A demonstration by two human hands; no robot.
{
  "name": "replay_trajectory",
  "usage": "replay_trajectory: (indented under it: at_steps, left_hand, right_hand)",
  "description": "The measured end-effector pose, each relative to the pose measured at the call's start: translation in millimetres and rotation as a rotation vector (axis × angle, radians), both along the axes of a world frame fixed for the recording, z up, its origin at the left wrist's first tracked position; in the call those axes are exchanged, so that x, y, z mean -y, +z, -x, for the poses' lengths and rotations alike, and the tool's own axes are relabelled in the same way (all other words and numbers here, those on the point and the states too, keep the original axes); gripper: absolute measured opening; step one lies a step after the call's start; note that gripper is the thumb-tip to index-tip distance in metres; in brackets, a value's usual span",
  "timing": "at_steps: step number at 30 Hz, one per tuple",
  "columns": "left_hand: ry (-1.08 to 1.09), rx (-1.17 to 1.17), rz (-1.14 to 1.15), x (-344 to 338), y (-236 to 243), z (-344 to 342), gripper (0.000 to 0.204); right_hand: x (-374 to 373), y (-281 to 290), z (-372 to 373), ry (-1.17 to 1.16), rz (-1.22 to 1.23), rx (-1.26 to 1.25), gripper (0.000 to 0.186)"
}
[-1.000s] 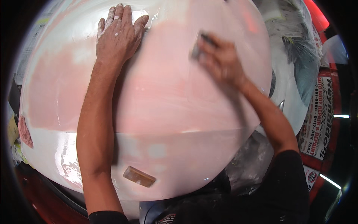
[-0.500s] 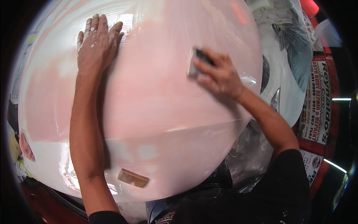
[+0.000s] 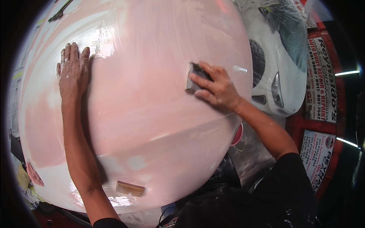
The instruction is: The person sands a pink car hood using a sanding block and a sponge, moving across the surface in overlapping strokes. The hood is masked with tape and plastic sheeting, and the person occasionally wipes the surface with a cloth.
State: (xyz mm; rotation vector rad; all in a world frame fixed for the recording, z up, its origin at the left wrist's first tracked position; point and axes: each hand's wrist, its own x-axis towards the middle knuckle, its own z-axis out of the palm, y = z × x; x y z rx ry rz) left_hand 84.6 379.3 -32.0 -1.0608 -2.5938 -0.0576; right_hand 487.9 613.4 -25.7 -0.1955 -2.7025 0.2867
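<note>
A large curved car body panel (image 3: 152, 98), patched pale pink and white with glossy wet streaks, fills most of the view. At the upper left my left hand (image 3: 73, 74), powdered white on the fingers, lies flat on it with fingers stretched. My right hand (image 3: 216, 85) grips a dark grey sanding block (image 3: 195, 76) against the panel right of centre, its underside hidden. A brown rectangular block (image 3: 130, 189) lies on the lower part of the panel, beside my left forearm. A pink rag (image 3: 34, 173) is at the lower left edge.
A white bumper with headlight (image 3: 287, 91), partly under clear plastic, stands at the right. Beyond it are printed sign boards (image 3: 320, 79) on red framing. A pink bucket (image 3: 237, 135) shows below the panel's right edge. A dark metal tool (image 3: 60, 14) lies at top left.
My right hand has moved down and slightly left with the sanding block. My left hand sits lower and farther left in view, while the surroundings also shift as the camera moves.
</note>
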Motion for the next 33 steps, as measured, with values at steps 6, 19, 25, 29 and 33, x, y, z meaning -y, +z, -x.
replay_trajectory:
  at_steps: [6, 19, 25, 29, 33]
  left_hand:
    - [-0.100, 0.019, -0.079, -18.5, -1.4, 2.1, 0.077]
    - [-0.115, -0.019, -0.084, -8.7, -10.1, 9.4, 0.075]
    - [-0.129, -0.030, -0.111, -4.4, -19.7, 31.3, 0.074]
    - [-0.071, -0.122, 0.152, 3.7, 1.1, 9.1, 0.075]
    - [-0.065, 0.004, -0.065, -5.0, 0.5, -2.3, 0.076]
  right_hand:
    - [-160.2, 14.3, 103.7, -0.336, 0.103, -0.082, 0.047]
    - [-79.6, 7.8, 44.3, -0.060, -0.074, -0.019, 0.048]
    - [-106.3, 9.9, 112.4, -0.390, 0.225, -0.010, 0.042]
    - [23.5, -0.5, 9.9, -0.021, -0.010, -0.023, 0.042]
    - [-24.0, 12.1, 29.2, 0.064, -0.046, 0.034, 0.047]
